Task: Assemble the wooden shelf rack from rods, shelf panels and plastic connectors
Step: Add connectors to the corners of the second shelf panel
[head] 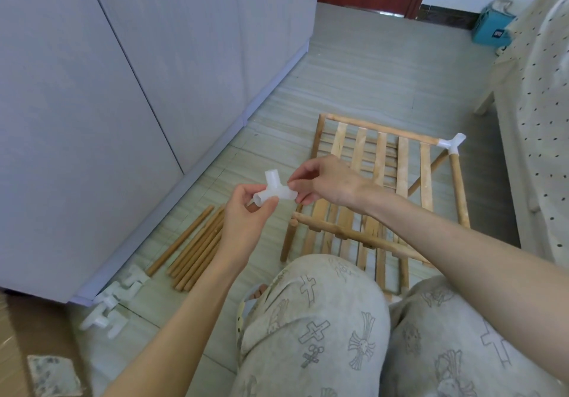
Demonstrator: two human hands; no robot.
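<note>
A white plastic connector point(275, 189) with several sockets is held in the air over the floor. My left hand point(246, 212) pinches its near socket, and my right hand point(323, 181) pinches its far end. Behind my hands, slatted wooden shelf panels point(381, 187) lie stacked on the floor. One white connector point(451, 144) is fitted on the top panel's far right corner, with a rod point(459, 190) plugged into it. Several loose wooden rods point(197, 249) lie on the floor to the left. A pile of spare white connectors point(114, 301) sits at the cabinet's base.
A tall white cabinet point(107, 88) fills the left side. A bed with a dotted cover point(542, 104) stands on the right. My knees in patterned trousers point(323, 319) are at the bottom. A cardboard sheet point(27, 335) lies at bottom left, a blue box point(492, 27) far back.
</note>
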